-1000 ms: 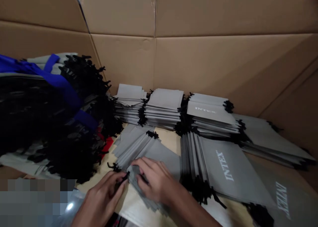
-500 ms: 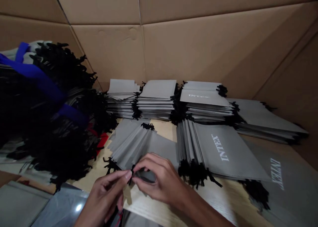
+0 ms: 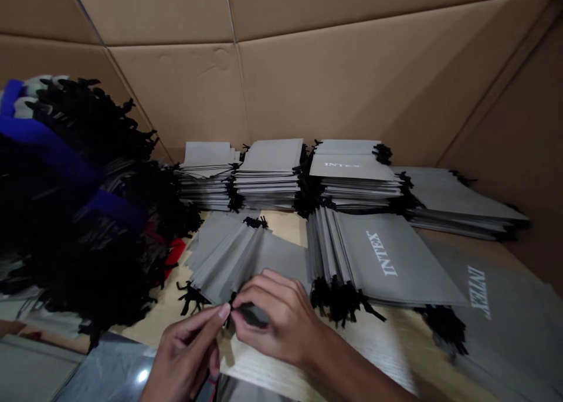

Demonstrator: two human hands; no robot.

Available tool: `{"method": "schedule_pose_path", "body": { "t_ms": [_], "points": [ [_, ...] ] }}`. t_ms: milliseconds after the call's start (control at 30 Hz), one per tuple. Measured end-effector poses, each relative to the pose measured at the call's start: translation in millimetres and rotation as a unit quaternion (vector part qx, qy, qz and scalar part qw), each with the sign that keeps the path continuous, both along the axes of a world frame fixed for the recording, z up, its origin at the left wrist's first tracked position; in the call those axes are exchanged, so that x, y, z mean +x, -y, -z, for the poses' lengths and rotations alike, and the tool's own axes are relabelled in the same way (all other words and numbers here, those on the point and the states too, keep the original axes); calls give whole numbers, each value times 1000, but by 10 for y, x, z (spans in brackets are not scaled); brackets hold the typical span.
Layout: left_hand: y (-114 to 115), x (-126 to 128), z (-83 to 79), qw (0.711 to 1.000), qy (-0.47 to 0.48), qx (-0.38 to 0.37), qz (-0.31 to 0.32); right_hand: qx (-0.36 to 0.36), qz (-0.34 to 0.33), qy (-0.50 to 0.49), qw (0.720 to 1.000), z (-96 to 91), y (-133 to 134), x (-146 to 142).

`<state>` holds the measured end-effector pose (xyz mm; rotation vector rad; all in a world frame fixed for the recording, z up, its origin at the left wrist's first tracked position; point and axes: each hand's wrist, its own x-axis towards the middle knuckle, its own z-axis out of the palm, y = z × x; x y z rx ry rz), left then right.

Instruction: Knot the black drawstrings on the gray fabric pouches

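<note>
My left hand (image 3: pixel 193 346) and my right hand (image 3: pixel 275 317) meet at the front of a fanned stack of grey drawstring bags (image 3: pixel 231 261). Between my fingertips is a short black drawstring (image 3: pixel 230 302) at the corner of one bag. Thumb and forefinger of the left hand pinch it from the left; the right thumb and fingers close on it from the right. Its exact shape is mostly covered by my fingertips. Just right of my right hand leans another bundle of grey bags (image 3: pixel 382 258) printed INTEX, with bunched black cords at its lower edge.
Grey bag stacks (image 3: pixel 268 173) line the back of the pale wooden table (image 3: pixel 281 226), before a cardboard wall (image 3: pixel 308 85). At left rises a large heap of black cord ends (image 3: pixel 101 261) bound by a blue strap (image 3: pixel 48 147). More INTEX bags (image 3: pixel 505 308) lie at right.
The whole view has shifted slightly left. Both hands stay at the same drawstring, and my right fingers have drawn a little closer to the left fingertips.
</note>
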<state>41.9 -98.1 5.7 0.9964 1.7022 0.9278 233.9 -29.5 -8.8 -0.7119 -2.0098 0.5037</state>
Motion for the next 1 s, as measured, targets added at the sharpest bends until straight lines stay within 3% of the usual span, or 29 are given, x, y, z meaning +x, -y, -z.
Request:
{"method": "schedule_pose_path", "body": {
  "t_ms": [233,367,533,667,767,1000],
  "points": [
    [62,20,100,1000,-1,0,-26,55,54,36,996,11,89,-80],
    [78,74,53,999,-7,18,-25,81,58,4,995,64,82,-125],
    [81,-56,-97,998,-46,21,38,82,20,-30,996,67,20,-116],
    [78,-217,-157,983,-103,140,54,84,-13,-56,995,37,-5,-72],
    [29,-250,-187,967,-99,204,113,85,-34,-46,995,20,4,-33],
    [-48,-324,-249,948,-103,216,212,103,-80,-24,991,0,7,19]
  ]
}}
